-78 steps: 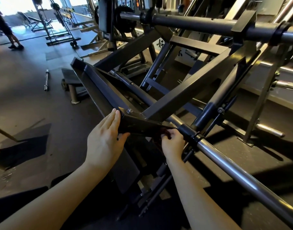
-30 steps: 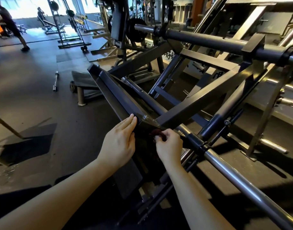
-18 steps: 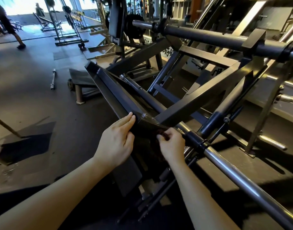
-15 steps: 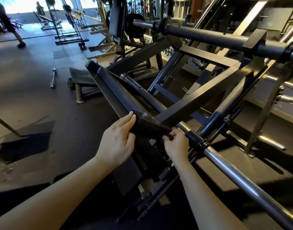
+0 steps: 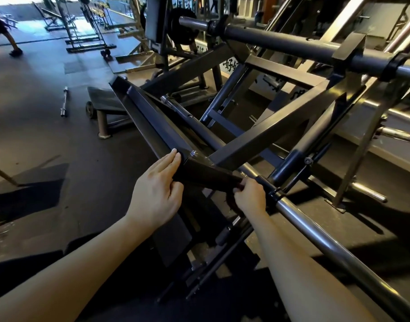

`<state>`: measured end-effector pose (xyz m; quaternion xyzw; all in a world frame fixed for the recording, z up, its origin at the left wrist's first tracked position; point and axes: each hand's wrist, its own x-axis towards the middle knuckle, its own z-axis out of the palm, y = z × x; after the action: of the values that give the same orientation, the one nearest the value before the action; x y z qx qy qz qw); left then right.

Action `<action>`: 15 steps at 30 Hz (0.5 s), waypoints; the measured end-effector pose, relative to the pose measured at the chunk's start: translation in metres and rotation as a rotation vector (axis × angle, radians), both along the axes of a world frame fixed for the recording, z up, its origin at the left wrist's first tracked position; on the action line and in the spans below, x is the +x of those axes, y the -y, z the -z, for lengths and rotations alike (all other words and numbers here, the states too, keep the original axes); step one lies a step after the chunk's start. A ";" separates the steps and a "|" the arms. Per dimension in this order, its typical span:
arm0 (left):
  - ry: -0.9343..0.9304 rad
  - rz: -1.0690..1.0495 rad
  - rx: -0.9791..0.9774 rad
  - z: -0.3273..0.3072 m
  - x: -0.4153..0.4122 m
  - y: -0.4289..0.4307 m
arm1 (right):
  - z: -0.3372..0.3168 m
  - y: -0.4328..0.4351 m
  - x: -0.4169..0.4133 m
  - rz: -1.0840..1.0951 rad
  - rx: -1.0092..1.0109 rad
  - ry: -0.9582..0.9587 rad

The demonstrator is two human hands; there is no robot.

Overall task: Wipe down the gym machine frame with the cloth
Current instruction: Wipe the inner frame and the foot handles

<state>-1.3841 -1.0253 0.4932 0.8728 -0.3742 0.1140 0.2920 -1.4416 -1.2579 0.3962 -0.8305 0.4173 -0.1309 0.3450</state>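
Far left, a short barbell [image 5: 64,102] lies on the rubber floor [image 5: 36,140], well apart from your work. A low wheeled platform [image 5: 104,104] stands just behind the machine's long sloped beam [image 5: 148,122]. Neither bears on the job.

Your left hand [image 5: 157,194] lies flat, fingers straight and together, against the near end of that beam where it meets the dark corner bracket [image 5: 206,174]. It holds nothing. In my judgement it is there to brace you and steady the gym machine frame [image 5: 269,133] against the rubbing.

Your right hand [image 5: 250,196] is curled at the right end of the bracket, gripping the cloth [image 5: 230,202]. The cloth is dark reddish and mostly hidden beneath your fingers and the bracket's lower edge. It sits just beside the collar of the chrome bar [image 5: 320,235]. That placement suits working the bracket's edge and underside.

Finding: wiping is in hand at this joint. Neither hand touches the diagonal struts, the upper crossbar [image 5: 280,40] or the chrome bar to the right.
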 end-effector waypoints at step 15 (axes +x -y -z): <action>0.416 0.097 0.125 0.026 -0.041 0.097 | -0.016 0.107 -0.073 -0.123 -0.033 0.102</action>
<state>-1.4249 -1.1219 0.4668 0.8280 -0.4740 0.2540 0.1588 -1.5145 -1.3653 0.4121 -0.8525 0.3450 -0.1581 0.3594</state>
